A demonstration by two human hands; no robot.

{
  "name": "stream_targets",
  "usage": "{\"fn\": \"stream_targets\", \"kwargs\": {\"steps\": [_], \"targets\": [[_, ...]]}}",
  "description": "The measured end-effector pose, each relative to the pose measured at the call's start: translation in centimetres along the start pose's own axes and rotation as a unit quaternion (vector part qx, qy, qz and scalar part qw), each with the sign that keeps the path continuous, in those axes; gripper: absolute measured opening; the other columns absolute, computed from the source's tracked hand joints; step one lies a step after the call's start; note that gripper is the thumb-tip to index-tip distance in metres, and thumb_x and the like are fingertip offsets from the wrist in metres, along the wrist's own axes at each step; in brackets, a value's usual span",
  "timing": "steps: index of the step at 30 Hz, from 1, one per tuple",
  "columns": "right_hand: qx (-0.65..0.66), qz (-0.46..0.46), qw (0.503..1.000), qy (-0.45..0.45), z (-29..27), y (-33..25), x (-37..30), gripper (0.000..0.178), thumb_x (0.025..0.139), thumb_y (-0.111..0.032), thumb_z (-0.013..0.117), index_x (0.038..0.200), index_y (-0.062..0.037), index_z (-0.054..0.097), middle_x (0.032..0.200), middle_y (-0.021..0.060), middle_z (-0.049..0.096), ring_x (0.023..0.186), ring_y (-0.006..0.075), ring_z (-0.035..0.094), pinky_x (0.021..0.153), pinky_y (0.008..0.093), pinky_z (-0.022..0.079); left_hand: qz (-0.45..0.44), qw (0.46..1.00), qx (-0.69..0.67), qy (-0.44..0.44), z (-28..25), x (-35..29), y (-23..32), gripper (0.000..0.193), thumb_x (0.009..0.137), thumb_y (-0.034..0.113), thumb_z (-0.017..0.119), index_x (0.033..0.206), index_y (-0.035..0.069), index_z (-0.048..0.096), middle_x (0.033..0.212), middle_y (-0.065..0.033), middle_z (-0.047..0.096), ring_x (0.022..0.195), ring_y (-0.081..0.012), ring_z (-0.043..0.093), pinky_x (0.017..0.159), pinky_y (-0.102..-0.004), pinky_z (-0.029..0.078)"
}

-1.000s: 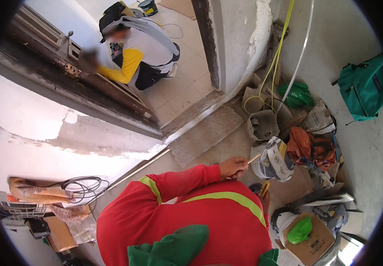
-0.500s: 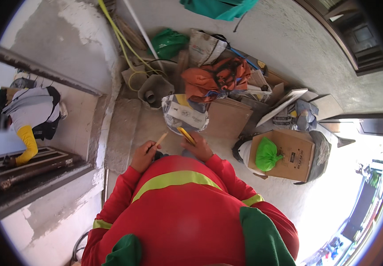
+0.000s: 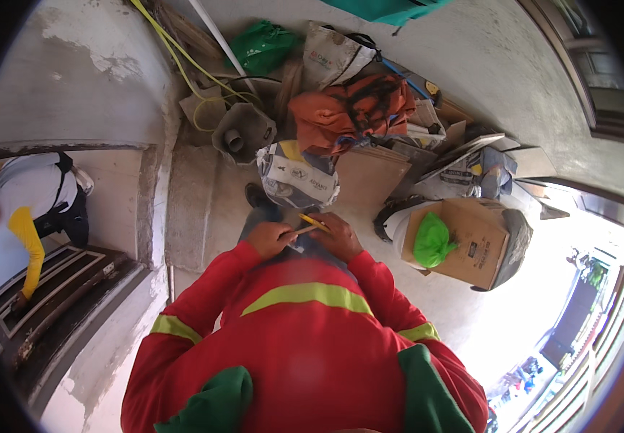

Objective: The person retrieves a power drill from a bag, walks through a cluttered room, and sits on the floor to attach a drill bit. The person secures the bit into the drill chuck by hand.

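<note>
Patchy grey plaster walls point(image 3: 110, 97) close in a bare concrete floor point(image 3: 438, 310), with strong light pouring in from the right side. Near the middle, in front of the red shirt point(image 3: 304, 339), both hands meet at waist height. Fingers curled nearly closed, the left hand point(image 3: 267, 237) has hold of a thin stick point(image 3: 303, 230); the right hand point(image 3: 341, 237), closed to a similar degree, grips a yellow tool point(image 3: 315, 222). Stick and tool lie across each other between the two hands, above the legs and just short of a white-and-grey sack point(image 3: 297, 177); whether they actually touch, and what kind of tool it is, is too small to tell. For good control, I would pinch the stick firmly close to where the tool meets it, tuck the left fingertips behind the tool's end, and move the right hand in short, light strokes directed away from the body. Elbows held against the sides should steady both pieces. Orange cloth point(image 3: 348, 112) lies beyond the sack, a cardboard box point(image 3: 474, 242) bearing a bright green bag point(image 3: 434, 242) stands to the right, and a co-worker point(image 3: 34, 195) bends in the doorway, well apart.
</note>
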State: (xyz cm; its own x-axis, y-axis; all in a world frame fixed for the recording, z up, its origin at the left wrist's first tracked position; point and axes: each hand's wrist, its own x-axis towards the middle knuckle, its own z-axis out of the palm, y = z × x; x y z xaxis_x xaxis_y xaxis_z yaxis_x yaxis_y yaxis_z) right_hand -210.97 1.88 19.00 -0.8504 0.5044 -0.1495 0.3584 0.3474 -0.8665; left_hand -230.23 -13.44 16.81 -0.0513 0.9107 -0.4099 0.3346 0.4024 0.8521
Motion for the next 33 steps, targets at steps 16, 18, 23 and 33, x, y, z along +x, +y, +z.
{"fn": "stream_targets", "kwargs": {"steps": [16,18,23,33], "targets": [[0.025,0.321,0.947,0.002,23.2,39.7,17.6,0.028,0.094,-0.03,0.062,0.106,-0.0039,0.062,0.096,0.0221,0.068,0.089,0.0397,0.067,0.08,0.0501,0.05,-0.409,0.898,0.166,0.001,15.0,5.3,-26.1,0.076,0.085,0.048,0.073,0.148,0.02,0.044,0.153,-0.0174,0.037,0.142,-0.0384,0.034,0.11,-0.0528,0.039],[0.056,0.356,0.931,0.065,25.1,40.4,20.3,0.029,0.094,-0.027,0.063,0.11,-0.0027,0.06,0.099,0.0243,0.066,0.095,0.0427,0.064,0.085,0.0521,0.048,-0.435,0.892,0.125,0.005,15.8,5.8,-26.6,0.075,0.083,0.048,0.075,0.146,0.02,0.046,0.155,-0.0162,0.034,0.145,-0.0367,0.03,0.111,-0.0545,0.038],[-0.087,0.28,0.943,0.158,27.4,42.1,22.0,0.051,0.09,-0.017,0.065,0.135,0.0012,0.049,0.13,0.0288,0.054,0.12,0.0456,0.052,0.103,0.0486,0.042,-0.436,0.894,0.1,0.016,14.8,7.4,-27.2,0.066,0.083,0.045,0.074,0.141,0.021,0.053,0.154,-0.0144,0.037,0.142,-0.0367,0.034,0.11,-0.0545,0.039],[0.033,0.271,0.962,0.018,18.3,37.1,14.7,0.057,0.087,-0.01,0.07,0.14,-0.0035,0.05,0.128,0.02,0.055,0.111,0.0345,0.062,0.092,0.0417,0.053,-0.442,0.889,0.122,-0.026,14.4,8.9,-27.6,0.066,0.081,0.047,0.075,0.139,0.023,0.055,0.151,-0.0159,0.041,0.139,-0.0387,0.039,0.109,-0.0532,0.043]]}}
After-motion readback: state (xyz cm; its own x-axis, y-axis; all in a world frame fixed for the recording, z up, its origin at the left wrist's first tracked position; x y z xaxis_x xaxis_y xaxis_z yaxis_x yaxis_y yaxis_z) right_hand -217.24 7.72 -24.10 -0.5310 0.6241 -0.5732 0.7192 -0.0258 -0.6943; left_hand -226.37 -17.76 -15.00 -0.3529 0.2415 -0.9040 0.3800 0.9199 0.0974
